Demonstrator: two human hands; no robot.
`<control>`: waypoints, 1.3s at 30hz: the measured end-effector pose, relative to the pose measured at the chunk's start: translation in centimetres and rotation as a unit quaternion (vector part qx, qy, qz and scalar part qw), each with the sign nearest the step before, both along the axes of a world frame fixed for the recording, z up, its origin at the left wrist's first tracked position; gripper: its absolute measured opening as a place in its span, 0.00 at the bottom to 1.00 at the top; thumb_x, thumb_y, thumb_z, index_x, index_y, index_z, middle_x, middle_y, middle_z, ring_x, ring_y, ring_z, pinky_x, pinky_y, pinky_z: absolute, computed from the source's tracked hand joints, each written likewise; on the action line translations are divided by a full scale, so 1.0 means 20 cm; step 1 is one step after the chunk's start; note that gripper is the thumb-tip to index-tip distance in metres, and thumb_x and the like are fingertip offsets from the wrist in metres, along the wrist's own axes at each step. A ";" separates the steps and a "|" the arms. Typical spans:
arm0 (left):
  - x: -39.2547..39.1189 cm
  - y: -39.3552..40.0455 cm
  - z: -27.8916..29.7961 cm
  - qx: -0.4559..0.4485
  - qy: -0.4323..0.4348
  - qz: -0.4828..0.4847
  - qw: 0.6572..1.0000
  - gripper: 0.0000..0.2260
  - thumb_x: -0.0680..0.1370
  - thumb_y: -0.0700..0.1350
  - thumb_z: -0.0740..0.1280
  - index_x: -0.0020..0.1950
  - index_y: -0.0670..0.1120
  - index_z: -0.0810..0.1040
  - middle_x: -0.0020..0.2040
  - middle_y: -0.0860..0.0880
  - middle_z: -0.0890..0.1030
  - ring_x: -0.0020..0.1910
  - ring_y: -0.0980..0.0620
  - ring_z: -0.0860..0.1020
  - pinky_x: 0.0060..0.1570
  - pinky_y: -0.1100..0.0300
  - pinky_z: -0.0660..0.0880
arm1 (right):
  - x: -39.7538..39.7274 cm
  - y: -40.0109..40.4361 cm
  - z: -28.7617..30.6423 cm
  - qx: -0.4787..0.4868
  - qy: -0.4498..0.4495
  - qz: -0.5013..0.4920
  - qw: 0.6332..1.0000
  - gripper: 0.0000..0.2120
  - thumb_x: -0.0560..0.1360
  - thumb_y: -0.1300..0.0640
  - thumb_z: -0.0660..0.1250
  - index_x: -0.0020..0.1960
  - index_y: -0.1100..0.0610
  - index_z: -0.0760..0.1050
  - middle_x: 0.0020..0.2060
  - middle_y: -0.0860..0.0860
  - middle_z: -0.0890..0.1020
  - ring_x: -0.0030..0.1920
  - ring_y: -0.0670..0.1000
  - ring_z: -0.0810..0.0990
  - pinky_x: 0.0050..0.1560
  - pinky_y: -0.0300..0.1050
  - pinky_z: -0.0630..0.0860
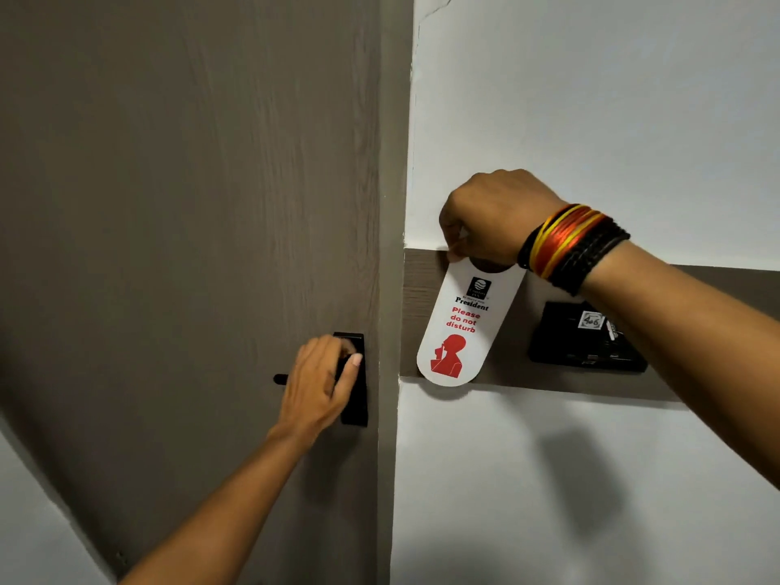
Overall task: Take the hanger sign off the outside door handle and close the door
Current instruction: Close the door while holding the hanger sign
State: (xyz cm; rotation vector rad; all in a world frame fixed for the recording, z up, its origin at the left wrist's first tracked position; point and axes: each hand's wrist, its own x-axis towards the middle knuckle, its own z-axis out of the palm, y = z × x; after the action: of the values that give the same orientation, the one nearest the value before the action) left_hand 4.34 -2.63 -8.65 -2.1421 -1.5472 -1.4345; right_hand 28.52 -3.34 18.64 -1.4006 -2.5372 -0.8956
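Beside the door (177, 247), to its right, the sign (462, 331) hangs against a brown wall band (422, 289) that crosses the white wall (591, 120). The right hand (494, 219) pinches the sign at its top edge, thumb and fingers closed on the card by the cut-out hole, so the sign dangles slightly tilted, its rounded lower end just past the band's lower edge. The sign is white. Near its top sits a small dark logo with wavy lines, under it the black word "President"; smaller print around the logo is too fine to read. Below that, red letters say "Please do not disturb", and under them is a red figure of a head with a finger to the lips. Bangles (570, 247) in red, yellow and black ring the right wrist. Right of the sign, partly behind that forearm, a black box (582, 344) is fixed to the band; a small white label on it carries handwriting that looks like "406".

On the door, near its right edge, the left hand (320, 382) curls around the black handle (280, 379), fingers wrapped over it and the thumb resting on the black lock plate (356, 399). The handle's tip sticks out to the left of the hand. The door is grey-brown with a wood grain.
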 end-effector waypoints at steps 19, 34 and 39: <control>0.66 -0.24 0.34 -0.130 -0.313 -0.230 0.912 0.11 0.86 0.50 0.63 0.52 0.46 0.80 0.48 0.50 0.89 0.46 0.50 0.88 0.44 0.46 0.86 | 0.53 -0.48 -0.72 -0.149 0.717 0.077 0.677 0.22 0.73 0.48 0.76 0.64 0.53 0.78 0.50 0.48 0.87 0.41 0.49 0.83 0.34 0.45 0.80; 2.07 -0.30 0.02 -0.271 -0.221 -0.320 0.881 0.07 0.83 0.54 0.67 0.59 0.54 0.80 0.59 0.55 0.87 0.51 0.58 0.87 0.48 0.60 0.86 | 1.87 -0.61 -1.25 -0.198 0.796 -0.069 0.568 0.05 0.78 0.56 0.73 0.50 0.55 0.87 0.42 0.54 0.89 0.34 0.47 0.83 0.31 0.40 0.80; 2.74 -0.31 -0.15 -0.306 -0.175 -0.333 0.875 0.09 0.83 0.54 0.68 0.61 0.56 0.82 0.58 0.59 0.86 0.48 0.66 0.85 0.47 0.67 0.83 | 2.51 -0.71 -1.47 -0.177 0.819 -0.130 0.529 0.06 0.78 0.58 0.72 0.52 0.56 0.87 0.40 0.55 0.89 0.35 0.48 0.84 0.30 0.42 0.82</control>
State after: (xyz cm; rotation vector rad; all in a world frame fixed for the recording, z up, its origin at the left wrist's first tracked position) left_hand 59.13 -8.75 -11.61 -3.1792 -1.6127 -1.7684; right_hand 78.65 -17.45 -10.76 -1.4037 -0.9068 0.8435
